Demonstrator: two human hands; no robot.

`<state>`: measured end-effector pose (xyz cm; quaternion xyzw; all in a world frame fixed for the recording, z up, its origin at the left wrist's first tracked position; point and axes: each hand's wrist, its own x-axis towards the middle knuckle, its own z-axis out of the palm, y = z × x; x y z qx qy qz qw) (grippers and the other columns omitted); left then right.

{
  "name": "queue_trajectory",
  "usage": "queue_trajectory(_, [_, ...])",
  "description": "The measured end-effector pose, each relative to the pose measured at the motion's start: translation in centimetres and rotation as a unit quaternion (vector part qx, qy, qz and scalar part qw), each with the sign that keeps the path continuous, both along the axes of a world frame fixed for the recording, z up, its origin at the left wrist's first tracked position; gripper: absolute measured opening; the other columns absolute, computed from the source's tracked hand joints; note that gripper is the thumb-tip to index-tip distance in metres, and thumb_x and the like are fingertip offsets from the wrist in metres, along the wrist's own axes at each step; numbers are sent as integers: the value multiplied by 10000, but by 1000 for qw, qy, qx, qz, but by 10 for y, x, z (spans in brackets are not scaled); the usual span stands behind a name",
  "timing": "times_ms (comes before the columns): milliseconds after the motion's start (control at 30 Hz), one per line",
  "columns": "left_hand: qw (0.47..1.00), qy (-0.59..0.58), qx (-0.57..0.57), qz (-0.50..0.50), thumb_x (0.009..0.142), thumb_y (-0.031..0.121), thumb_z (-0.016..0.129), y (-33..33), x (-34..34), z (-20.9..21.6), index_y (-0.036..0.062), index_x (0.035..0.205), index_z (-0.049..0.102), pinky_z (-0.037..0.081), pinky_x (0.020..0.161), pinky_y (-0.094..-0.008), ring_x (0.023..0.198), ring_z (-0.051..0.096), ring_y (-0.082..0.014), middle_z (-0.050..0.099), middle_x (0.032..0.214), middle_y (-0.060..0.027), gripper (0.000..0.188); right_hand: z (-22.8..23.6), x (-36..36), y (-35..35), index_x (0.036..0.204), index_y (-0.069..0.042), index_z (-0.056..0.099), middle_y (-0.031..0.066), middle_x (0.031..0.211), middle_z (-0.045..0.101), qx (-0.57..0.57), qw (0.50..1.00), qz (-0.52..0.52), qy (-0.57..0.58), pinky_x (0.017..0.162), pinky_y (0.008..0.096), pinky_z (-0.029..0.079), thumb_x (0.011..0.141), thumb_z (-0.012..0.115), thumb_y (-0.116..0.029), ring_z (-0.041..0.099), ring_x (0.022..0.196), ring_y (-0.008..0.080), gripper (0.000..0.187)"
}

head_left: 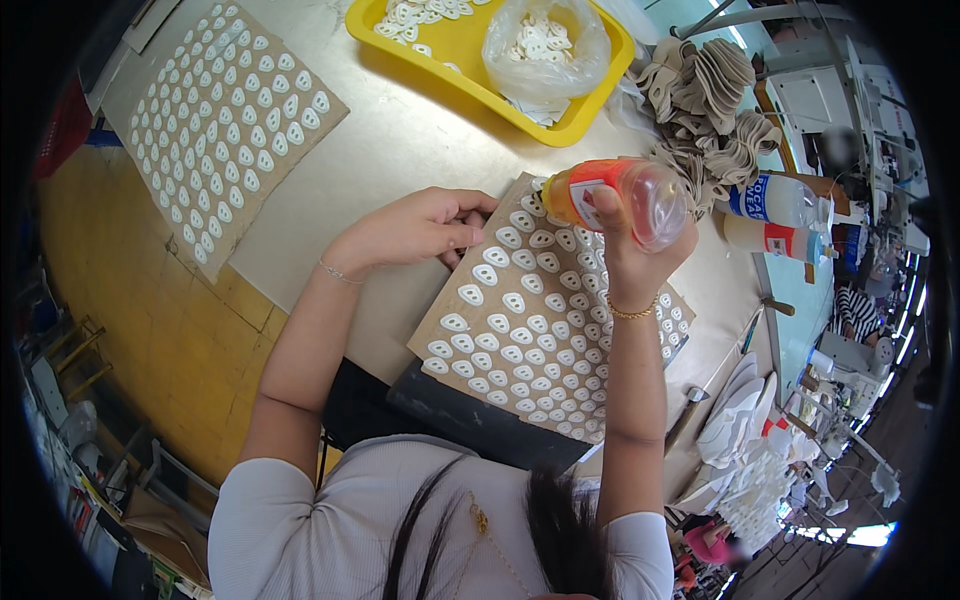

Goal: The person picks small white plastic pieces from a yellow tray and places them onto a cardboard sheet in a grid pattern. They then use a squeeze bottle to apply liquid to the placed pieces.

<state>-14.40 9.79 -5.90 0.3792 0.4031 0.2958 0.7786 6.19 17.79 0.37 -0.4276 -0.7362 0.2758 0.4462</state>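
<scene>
My right hand (pixel 640 262) grips a clear squeeze bottle (pixel 658 205) with an orange-red label and yellowish contents. The bottle is tipped, its narrow end toward the far corner of a brown board (pixel 428 335). Rows of small white rounded-triangular pieces (pixel 513 301), each with two holes, lie on this board. At the board's left edge, my left hand (pixel 435 228) is closed, thumb and curled fingers together. Whatever those fingers hold, if anything, is hidden. A dark block (pixel 470 408) shows under the board's near edge.
Beyond the board stands a yellow tray (pixel 470 92) with loose white pieces and a plastic bag (pixel 590 75) of more. Another covered board (pixel 325 110) lies left. To the right are folded beige pieces (pixel 715 90), two bottles (pixel 785 203), a hammer (pixel 690 408) and stacked white sheets (pixel 735 415).
</scene>
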Motion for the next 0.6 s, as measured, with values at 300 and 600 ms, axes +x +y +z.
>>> queue_trajectory(300, [1000,-8,3,2,932,209,523,0,0,-1,29,1278,473,453,679,-204,768,504,-36,539,881,30,394,0,7,2,1020,-24,571,76,960,633,-62,979,4,192,756,309,513,734,761,-370,629,849,164,487])
queue_trajectory(600, [1000,-4,0,7,935,180,518,-1,1,-2,33,1269,485,465,669,-207,763,507,-33,530,868,28,366,15,21,21,1130,-74,497,55,1062,599,-337,793,-60,504,827,362,514,823,561,-585,609,944,209,599])
